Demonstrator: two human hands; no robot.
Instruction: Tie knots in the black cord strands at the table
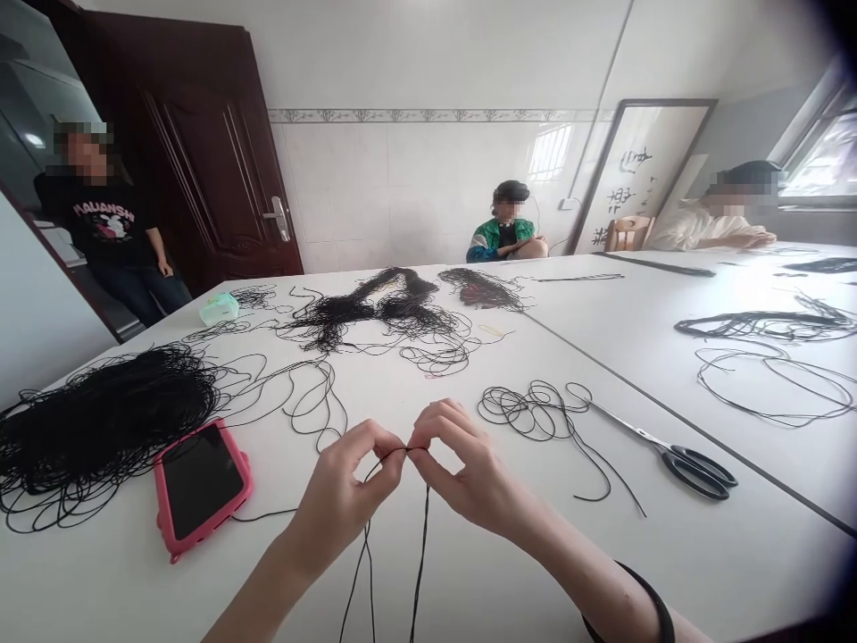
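Note:
Thin black cord [420,558] runs between my two hands just above the white table [281,589]. My left hand [348,478] pinches it between thumb and forefinger. From the right, my right hand [461,460] pinches the same cord, its fingertips almost touching the left ones. A short stretch of cord shows in the small gap between them. Strands hang from both hands toward the bottom of the view. Whether there is a knot at the fingertips is too small to tell.
Left lie a large black cord bundle [127,402] and a pink-cased phone [204,487]. Scissors [693,469] and loose cord loops [536,413] lie right. More cord piles [375,304] sit further back. One person [107,223] stands by the door; two others [505,228] sit beyond the table.

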